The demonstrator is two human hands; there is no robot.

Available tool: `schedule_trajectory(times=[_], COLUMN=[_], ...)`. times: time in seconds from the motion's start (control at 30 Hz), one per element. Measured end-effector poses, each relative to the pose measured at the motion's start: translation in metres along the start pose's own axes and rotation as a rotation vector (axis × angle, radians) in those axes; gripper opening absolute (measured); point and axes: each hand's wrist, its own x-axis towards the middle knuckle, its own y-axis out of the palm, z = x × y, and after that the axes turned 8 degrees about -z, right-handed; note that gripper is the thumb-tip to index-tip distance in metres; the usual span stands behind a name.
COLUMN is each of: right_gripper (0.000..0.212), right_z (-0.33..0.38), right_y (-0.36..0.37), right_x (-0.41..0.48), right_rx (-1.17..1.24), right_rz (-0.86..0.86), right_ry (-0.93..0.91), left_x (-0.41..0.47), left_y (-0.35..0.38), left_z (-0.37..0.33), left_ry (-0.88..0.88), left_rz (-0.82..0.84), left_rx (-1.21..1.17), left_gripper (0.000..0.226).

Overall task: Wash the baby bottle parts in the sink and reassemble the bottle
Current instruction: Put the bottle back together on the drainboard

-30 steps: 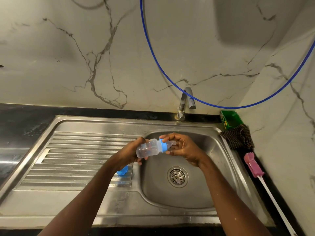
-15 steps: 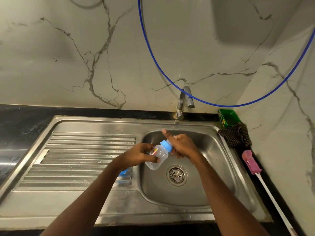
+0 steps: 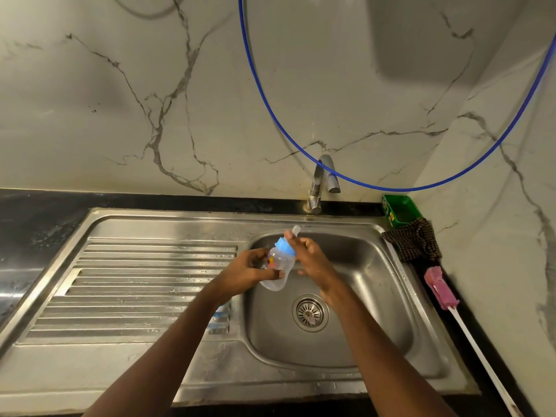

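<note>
**Bottle tipped upright over the basin, collar being seated**

Tilted more steeply now than half a second ago, the baby bottle point(image 3: 278, 267) has its teat point(image 3: 296, 230) pointing up toward the tap, and the right hand has slid from the collar's top to its side.

At far left the black bench point(image 3: 39, 224) runs behind the steel sink point(image 3: 168, 219), whose ribbed drainboard point(image 3: 144, 284) carries a small blue part point(image 3: 222, 311), half hidden under the left forearm; it may be the bottle's cap, though that cannot be told for sure. The left hand point(image 3: 249, 272) is wrapped around the clear body, thumb and fingers pinching it from the side. The blue collar point(image 3: 285, 246) sits on the neck. The right hand point(image 3: 313, 260) lies with fingers mostly extended against the collar and teat, palm toward the bottle; whether it truly grips the ring is not clear. Both hold the bottle above the basin, up and left of the drain strainer point(image 3: 310, 313). The tap point(image 3: 323, 182) shows no running water. Farther right, a green tub point(image 3: 401, 210), a dark checked cloth point(image 3: 415, 243) and a pink bottle brush point(image 3: 440, 291) rest on the bench by the wall.

The step looks like screwing the collar down. It should go well if the left hand keeps the body from turning while the right closes around the ring and twists it level, so the thread does not cross and the teat stays centred. The loose blue part would likely follow.
</note>
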Motion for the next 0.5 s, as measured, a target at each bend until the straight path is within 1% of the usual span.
schedule_trajectory(times=[0.03, 0.1, 0.13, 0.2, 0.23, 0.27, 0.33, 0.4, 0.47, 0.5], right_gripper=[0.035, 0.038, 0.037, 0.032, 0.035, 0.039, 0.041, 0.038, 0.038, 0.035], right_z=[0.0, -0.005, -0.008, -0.008, -0.007, -0.005, -0.004, -0.003, -0.007, -0.007], right_y=[-0.003, -0.006, -0.004, 0.003, 0.007, 0.01, 0.01, 0.006, 0.002, 0.002], right_x=[0.0, 0.002, 0.003, 0.002, 0.002, 0.002, 0.005, 0.006, 0.008, 0.008], right_rx=[0.055, 0.109, 0.118, 0.103, 0.076, 0.057, 0.087, 0.171, 0.141, 0.121], right_rz=[0.037, 0.069, 0.05, -0.065, -0.119, -0.135, -0.092, -0.039, -0.012, -0.031], right_ry=[0.005, -0.028, -0.045, -0.046, -0.045, -0.04, -0.032, -0.003, -0.014, -0.028], left_x=[0.0, 0.001, 0.001, 0.003, 0.003, 0.004, 0.005, 0.006, 0.007, 0.007], left_y=[0.0, -0.001, -0.001, 0.0, 0.0, 0.0, 0.0, -0.003, -0.003, -0.003], left_z=[-0.001, -0.001, -0.002, -0.003, -0.003, -0.003, -0.001, 0.001, 0.002, 0.002], left_ry=[-0.006, -0.006, 0.0, 0.013, 0.021, 0.028, 0.022, 0.007, 0.01, 0.014], left_rz=[0.001, -0.007, -0.013, -0.021, -0.021, -0.018, -0.022, -0.03, -0.031, -0.032], left_rx=[-0.022, -0.03, -0.024, 0.0, 0.017, 0.023, 0.004, -0.026, -0.028, -0.028], left_gripper=[0.026, 0.025, 0.026, 0.027, 0.028, 0.028, 0.031, 0.032, 0.033, 0.032])
